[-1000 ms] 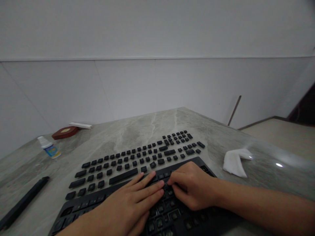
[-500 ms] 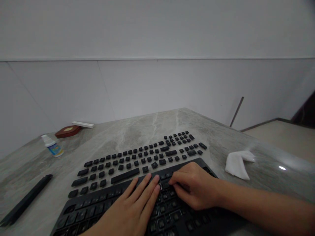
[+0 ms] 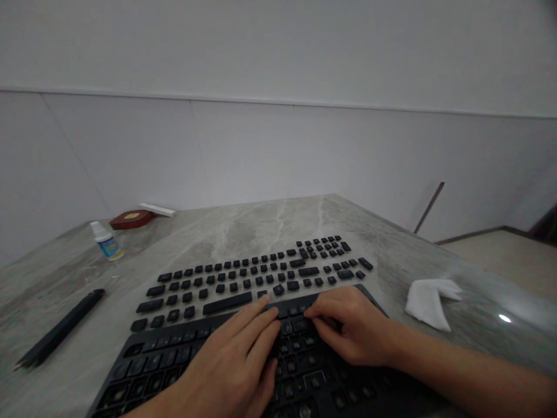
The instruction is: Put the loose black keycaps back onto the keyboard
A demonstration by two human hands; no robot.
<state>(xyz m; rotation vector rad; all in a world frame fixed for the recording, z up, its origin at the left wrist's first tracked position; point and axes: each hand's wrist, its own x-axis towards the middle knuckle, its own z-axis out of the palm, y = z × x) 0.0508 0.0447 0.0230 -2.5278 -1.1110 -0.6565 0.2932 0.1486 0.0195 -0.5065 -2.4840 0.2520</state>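
Observation:
A black keyboard (image 3: 300,371) lies in front of me, with keys seated in its upper rows and many bare key sockets below. My left hand (image 3: 230,360) rests across its middle, fingers stretched out. Over the upper right part, my right hand (image 3: 350,325) is closed, its thumb and index finger curled down at the keys; whatever the fingertips hold is hidden. Behind the keyboard, loose black keycaps (image 3: 246,283) are laid out in rows, with the long spacebar (image 3: 227,303) nearest the keyboard.
At the left lie a long black object (image 3: 63,331) and a white spray bottle (image 3: 107,241) with a blue label. Farther back are a dark red box (image 3: 131,219) and a white strip (image 3: 157,210). A folded white cloth (image 3: 429,302) is at the right on the marbled table (image 3: 243,232).
My view has turned slightly left, shifting the scene to the right. My left hand has shifted a little on the keyboard and its thumb now shows. My right hand keeps its curled pose.

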